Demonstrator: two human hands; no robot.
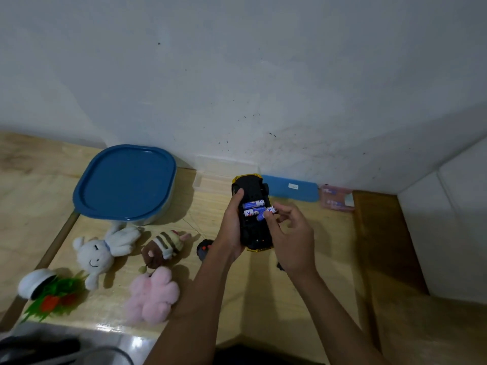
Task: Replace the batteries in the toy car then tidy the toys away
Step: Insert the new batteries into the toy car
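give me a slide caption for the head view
Left hand holds the upturned toy car; right hand pinches a battery at its compartment.

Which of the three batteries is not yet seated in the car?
The battery pinched by the right hand; tilted, while the other two lie flat inside the car.

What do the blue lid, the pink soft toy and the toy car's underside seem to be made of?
The blue lid looks like hard plastic: smooth, slight sheen, moulded rim. The pink soft toy looks like plush fabric: fuzzy, matte. The underside of the toy car seems black moulded plastic, dull finish.
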